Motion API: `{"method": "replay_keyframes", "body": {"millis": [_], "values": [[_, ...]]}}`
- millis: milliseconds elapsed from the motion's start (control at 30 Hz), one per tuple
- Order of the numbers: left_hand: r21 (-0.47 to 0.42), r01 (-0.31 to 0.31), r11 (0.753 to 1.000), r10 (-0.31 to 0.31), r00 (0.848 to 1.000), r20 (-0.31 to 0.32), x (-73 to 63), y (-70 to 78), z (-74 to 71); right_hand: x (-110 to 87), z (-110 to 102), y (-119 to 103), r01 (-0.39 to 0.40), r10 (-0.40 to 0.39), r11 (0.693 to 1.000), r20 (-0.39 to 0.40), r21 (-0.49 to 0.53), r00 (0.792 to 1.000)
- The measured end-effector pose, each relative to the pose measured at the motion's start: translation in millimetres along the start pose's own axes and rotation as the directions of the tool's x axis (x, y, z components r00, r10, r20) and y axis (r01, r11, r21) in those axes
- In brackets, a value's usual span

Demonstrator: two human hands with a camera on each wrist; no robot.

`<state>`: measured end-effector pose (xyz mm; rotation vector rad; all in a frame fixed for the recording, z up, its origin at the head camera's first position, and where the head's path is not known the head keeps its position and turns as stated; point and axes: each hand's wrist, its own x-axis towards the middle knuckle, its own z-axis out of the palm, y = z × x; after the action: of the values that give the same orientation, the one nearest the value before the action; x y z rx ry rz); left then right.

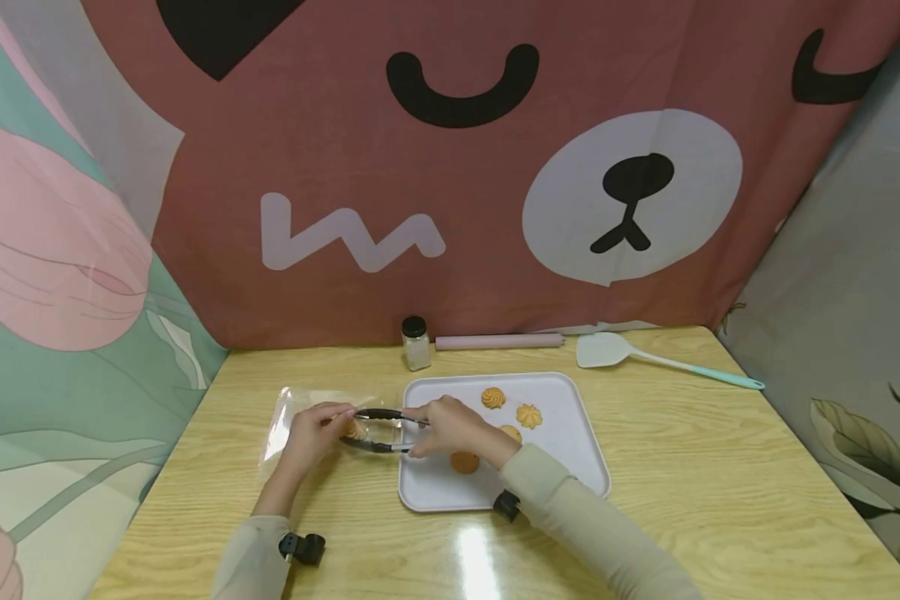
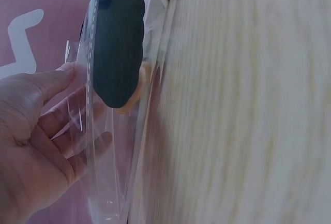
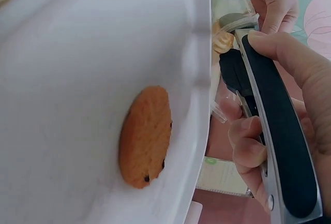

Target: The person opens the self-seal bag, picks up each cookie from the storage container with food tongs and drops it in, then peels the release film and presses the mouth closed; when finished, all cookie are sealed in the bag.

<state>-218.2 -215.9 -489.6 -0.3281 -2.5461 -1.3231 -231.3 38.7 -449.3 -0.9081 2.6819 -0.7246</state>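
A person in beige sleeves (image 1: 592,517) brings both bare hands together over the L half of a wood-grain worktop (image 1: 667,500). The R grip (image 1: 453,423) is wrapped round black-and-metal tongs (image 3: 279,125), thumb along one arm, fingers curled under the other. Btwn the tongs' dark tips sits a piped swirl cookie (image 3: 223,42), at a clear plastic bag (image 2: 108,182); one tip shows thru the film. Can't tell if the cookie is fully inside. The L grip (image 1: 317,431), only part closed, has the bag's edge btwn thumb & fingers, w/ the fingers visible thru the plastic in the L wrist view.

Just beside the bag, R side, lies a white rect. tray (image 1: 577,475) w/ rounded corners, partly under the R hand & forearm. On it: a swirl cookie (image 1: 493,397) near the far edge, a flower-shaped cookie (image 1: 528,416) next to it, a third cookie (image 1: 510,433) partly hidden by the R arm, & a round brown cookie (image 3: 146,137) w/ dark bits, closer to the near edge.

Behind the tray, L to R: a small jar (image 1: 416,343) w/ black lid, upright; a pink rod (image 1: 499,342) lying flat; & a white spatula (image 1: 671,360) w/ mint handle end. Bkgd: a reddish-brown cartoon-bear fabric backdrop (image 1: 480,183).
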Motion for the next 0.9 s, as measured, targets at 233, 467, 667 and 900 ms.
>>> {"method": "replay_keyframes", "body": {"millis": [233,467,667,900], "values": [[-0.011,-0.028,1.0,0.028,0.998,-0.051,0.2,-2.1,4.8,2.3,3.2,-1.1,-0.013,0.013,0.999,0.005,0.031,1.0],[-0.027,-0.009,1.0,0.008,0.999,-0.032,0.2,1.1,4.2,5.3,5.5,-0.2,-0.018,0.018,0.999,0.01,0.046,1.0],[0.006,0.043,0.999,-0.044,0.999,0.026,0.4,2.9,2.5,6.6,8.3,0.4,-0.012,0.012,1.0,-0.006,0.025,1.0],[0.038,0.044,0.998,-0.045,0.998,0.039,-1.5,1.1,2.5,3.6,6.9,0.2,-0.025,0.025,0.999,0.021,0.032,0.999]]}}
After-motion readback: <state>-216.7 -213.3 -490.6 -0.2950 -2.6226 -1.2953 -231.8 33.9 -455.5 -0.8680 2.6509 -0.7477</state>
